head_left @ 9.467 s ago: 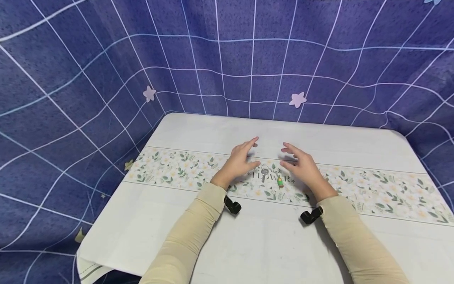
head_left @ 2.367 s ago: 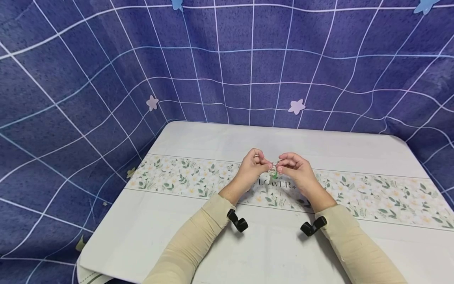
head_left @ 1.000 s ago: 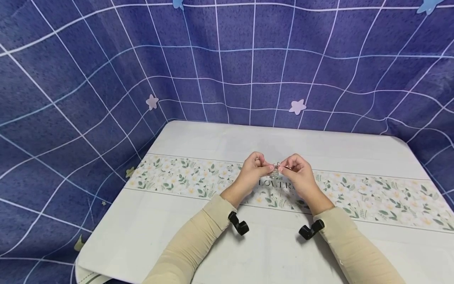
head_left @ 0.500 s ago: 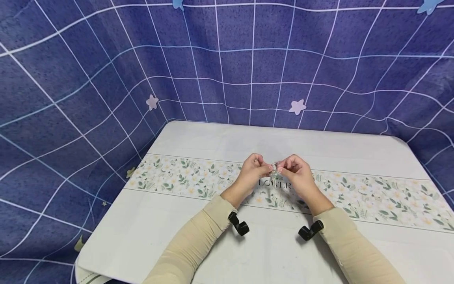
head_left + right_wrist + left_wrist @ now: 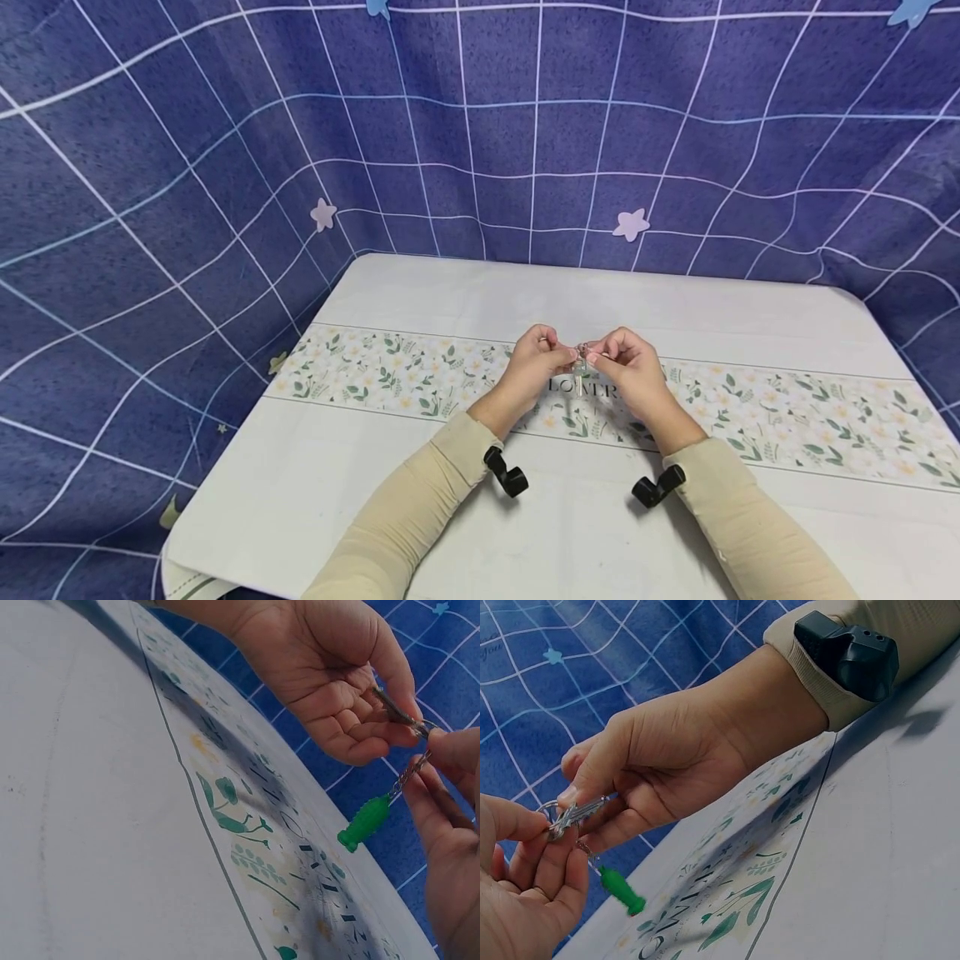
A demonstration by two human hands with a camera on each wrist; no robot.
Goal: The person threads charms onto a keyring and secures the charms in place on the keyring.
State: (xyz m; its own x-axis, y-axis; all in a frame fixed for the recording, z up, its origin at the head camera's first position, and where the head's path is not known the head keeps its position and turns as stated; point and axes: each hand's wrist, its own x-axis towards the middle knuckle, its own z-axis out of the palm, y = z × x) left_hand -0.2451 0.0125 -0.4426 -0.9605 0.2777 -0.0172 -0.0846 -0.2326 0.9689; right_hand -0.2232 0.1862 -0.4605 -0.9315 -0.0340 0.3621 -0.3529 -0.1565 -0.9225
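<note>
A small metal keyring [image 5: 580, 358] with a key [image 5: 393, 706] and a green charm [image 5: 622, 889] on a short chain is held just above the floral strip of the table. My left hand [image 5: 564, 357] and right hand [image 5: 597, 357] meet fingertip to fingertip and both pinch its metal parts. In the right wrist view the left hand [image 5: 379, 690] nips the key, while the right hand [image 5: 444, 754] holds the ring beside it. The charm [image 5: 365, 822] hangs free below, clear of the cloth. The left wrist view has the left hand [image 5: 532, 847] low at the left.
The white table [image 5: 465, 300] carries a floral band [image 5: 787, 417] printed with lettering. A blue grid-patterned cloth [image 5: 480, 142] with stars rises close behind and to the left. Black wrist cameras [image 5: 506, 473] sit under both sleeves.
The keyring lay on the table under two open hands 9.5 s ago; both hands now hold it up. Over the last second the hands barely shift and the charm hangs lower.
</note>
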